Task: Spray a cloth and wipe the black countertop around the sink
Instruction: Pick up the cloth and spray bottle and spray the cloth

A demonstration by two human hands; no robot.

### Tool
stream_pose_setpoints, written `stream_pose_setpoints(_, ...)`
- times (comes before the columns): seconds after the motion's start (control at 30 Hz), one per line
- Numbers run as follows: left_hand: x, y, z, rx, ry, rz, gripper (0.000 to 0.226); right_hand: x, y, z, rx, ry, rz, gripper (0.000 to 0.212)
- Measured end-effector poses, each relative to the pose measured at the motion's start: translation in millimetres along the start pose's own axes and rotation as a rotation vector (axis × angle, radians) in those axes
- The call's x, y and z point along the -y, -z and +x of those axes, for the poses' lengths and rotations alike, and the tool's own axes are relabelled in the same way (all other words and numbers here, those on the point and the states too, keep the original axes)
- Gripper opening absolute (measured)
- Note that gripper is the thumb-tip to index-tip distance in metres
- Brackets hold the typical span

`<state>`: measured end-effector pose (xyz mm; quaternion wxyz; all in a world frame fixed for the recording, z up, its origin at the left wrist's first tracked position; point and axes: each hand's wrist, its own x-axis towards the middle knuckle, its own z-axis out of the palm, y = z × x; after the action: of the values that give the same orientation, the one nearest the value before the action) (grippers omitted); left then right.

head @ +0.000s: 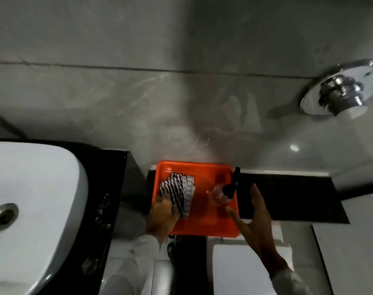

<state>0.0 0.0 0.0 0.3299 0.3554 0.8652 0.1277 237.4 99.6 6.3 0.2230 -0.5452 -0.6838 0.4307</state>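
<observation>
A black desk (pixel 109 188) fills the left side, its glossy top wet with scattered droplets. A white sink (pixel 36 188) sits directly on it, its metal drain (pixel 3 217) toward the left edge. To the right, apart from the desk, a narrow black ledge (pixel 287 196) runs along the grey tiled wall. An orange tray (pixel 202 222) rests on the left end of this ledge, its near edge overhanging. Inside the tray, a striped black-and-white cloth (pixel 177 193) lies at the left, and a clear spray bottle (pixel 220 193) with a black nozzle stands at the right. The ledge right of the tray is bare.
</observation>
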Motion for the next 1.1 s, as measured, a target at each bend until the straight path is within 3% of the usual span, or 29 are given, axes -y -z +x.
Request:
stream_pose_setpoints(0.1,-2.0,-27.6,23.0,-0.03,0.067,0.013,0.059,-13.5,-23.4,32.2,0.026,-0.005,0.086,0.111)
stream_pose_setpoints(0.27,-4.0,-39.3,34.8,-0.177,0.086,-0.203,0.064,-21.1,-48.4,69.5,-0.02,0.053,0.185,0.092)
stream_pose_setpoints(0.37,-8.4,-39.0,44.6,-0.205,0.178,-0.438,0.071,-22.5,-60.4,84.0,-0.109,0.125,0.213,0.061)
stream_pose_setpoints(0.43,-13.6,-38.5,52.8,-0.162,0.317,-0.645,0.071,-17.9,-68.9,89.9,-0.184,0.172,0.238,0.039)
stream_pose_setpoints(0.5,-18.2,-37.8,58.5,-0.091,0.479,-0.888,0.062,-14.5,-73.5,92.9,-0.201,0.214,0.256,0.03)
stream_pose_setpoints(0.6,-23.5,-35.7,59.2,-0.012,0.574,-1.185,0.029,-3.0,-73.4,91.9,-0.176,0.234,0.213,0.039)
stream_pose_setpoints(0.77,-21.8,-16.3,47.7,0.073,0.47,-1.382,0.062,36.7,-59.1,75.0,-0.028,0.327,0.063,0.031)
stream_pose_setpoints(0.9,-25.5,13.8,44.5,0.036,0.387,-1.483,0.05,60.9,-49.9,47.9,0.165,0.492,-0.163,0.033)
stream_pose_setpoints(1.0,-31.5,34.4,40.4,0.022,0.374,-1.562,0.046,72.0,-50.6,28.2,0.307,0.416,-0.208,0.041)
stream_pose_setpoints(1.1,-33.9,49.5,34.1,0.019,0.315,-1.548,0.055,69.0,-56.9,16.1,0.338,0.403,-0.256,0.054)
